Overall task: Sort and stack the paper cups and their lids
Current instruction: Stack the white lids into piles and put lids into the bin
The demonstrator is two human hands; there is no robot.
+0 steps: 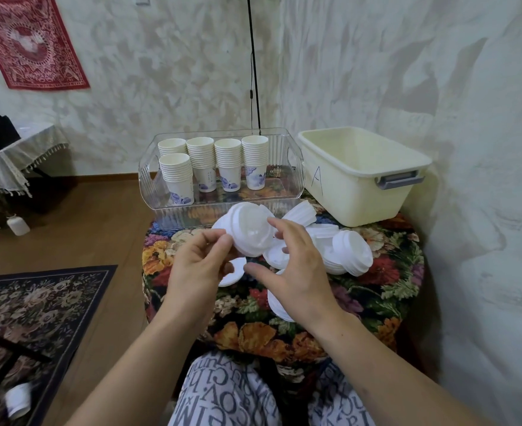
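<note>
White-on-grey lettered trousers [223,401] fill the bottom centre of the frame, with both bare forearms reaching up from there over a floral tablecloth [385,290]. At mid-frame the left hand [198,265] pinches the lower left edge of a short stack of white lids [249,232] between thumb and curled fingers, holding it tilted above the table. The right hand [296,269] hovers just beside that stack with fingers spread and loosely bent (whether its fingertips touch the plastic I cannot tell), and it grips nothing.

Under and around the hands, loose lids [279,256] lie scattered on the cloth, one flat lid [233,272] sits below the left hand, and a leaning pile of lids [350,252] rests right of centre.

Farther back, at upper centre, a clear ribbed plastic bin [223,207] holds five stacks of paper cups [227,164], white with blue print on the lowest cups: four in a back row and one in front at the left. To its right stands a cream tub [346,192] with grey handles and a letter A drawn on its side; the part of its inside that shows looks bare.

At the left edge lies a dark patterned rug [38,305], and a red wall hanging [29,41] occupies the upper left corner.
</note>
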